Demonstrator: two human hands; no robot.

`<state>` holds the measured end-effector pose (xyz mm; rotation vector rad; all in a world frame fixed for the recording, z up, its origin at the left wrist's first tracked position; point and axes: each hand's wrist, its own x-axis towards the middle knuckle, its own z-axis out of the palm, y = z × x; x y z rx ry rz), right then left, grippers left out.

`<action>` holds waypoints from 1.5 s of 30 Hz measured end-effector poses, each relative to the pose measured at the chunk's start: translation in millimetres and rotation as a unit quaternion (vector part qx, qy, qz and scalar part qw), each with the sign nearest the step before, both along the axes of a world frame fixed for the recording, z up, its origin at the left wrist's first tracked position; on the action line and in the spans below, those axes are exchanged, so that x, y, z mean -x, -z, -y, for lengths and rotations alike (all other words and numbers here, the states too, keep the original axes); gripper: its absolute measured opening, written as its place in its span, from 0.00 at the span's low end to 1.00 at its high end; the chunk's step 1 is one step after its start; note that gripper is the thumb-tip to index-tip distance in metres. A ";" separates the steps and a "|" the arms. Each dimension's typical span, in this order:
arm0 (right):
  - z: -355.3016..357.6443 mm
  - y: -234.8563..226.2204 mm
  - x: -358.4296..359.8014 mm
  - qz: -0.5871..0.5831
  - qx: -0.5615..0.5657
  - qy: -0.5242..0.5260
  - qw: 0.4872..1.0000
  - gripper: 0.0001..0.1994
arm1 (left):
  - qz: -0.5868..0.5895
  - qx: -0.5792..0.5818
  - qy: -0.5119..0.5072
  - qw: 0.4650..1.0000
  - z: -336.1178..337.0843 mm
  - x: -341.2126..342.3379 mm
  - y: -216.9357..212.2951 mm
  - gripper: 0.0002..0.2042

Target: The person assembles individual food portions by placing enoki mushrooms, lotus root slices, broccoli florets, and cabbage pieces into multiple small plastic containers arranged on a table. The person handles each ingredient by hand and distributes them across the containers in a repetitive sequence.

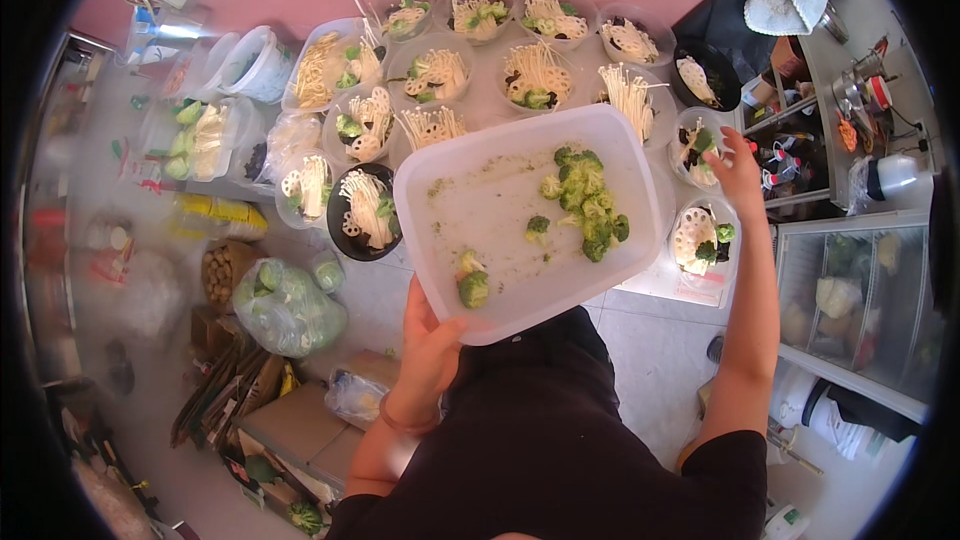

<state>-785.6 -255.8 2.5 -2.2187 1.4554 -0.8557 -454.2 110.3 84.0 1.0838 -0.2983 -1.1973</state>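
Item: white plastic tub [500, 210] of broccoli florets [588, 205], held above the desk's near edge. Your left hand [432, 345] clamps its near rim; your right hand [738, 172] hovers with fingers apart over a clear bowl [702, 237]. Risk: one-handed tilt may spill florets.

Counter [655, 285], pale top: crowded with clear round bowls [538, 75] of enoki, lotus root, broccoli, plus two black bowls [362, 212]. Left end: plastic tubs [255, 65] and bagged greens [200, 135].
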 end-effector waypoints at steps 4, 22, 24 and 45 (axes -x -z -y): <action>-60.0 -56.5 -84.7 0.029 -0.079 -0.134 0.987 0.21 | -0.015 -0.004 -0.031 0.999 -6.9 0.3 -1.9 0.38; -105.5 -112.3 -123.9 0.441 -0.528 -0.213 0.694 0.06 | -0.043 0.016 -0.027 0.999 -2.2 -4.7 -1.6 0.38; -105.1 -100.3 -127.0 0.285 -0.414 -0.238 0.831 0.07 | -0.044 0.021 -0.022 0.999 -1.3 -5.9 -0.7 0.38; -104.9 -66.3 -166.0 -0.105 -0.031 -0.233 0.966 0.08 | 0.002 -0.003 -0.017 1.000 -11.9 -5.2 2.5 0.40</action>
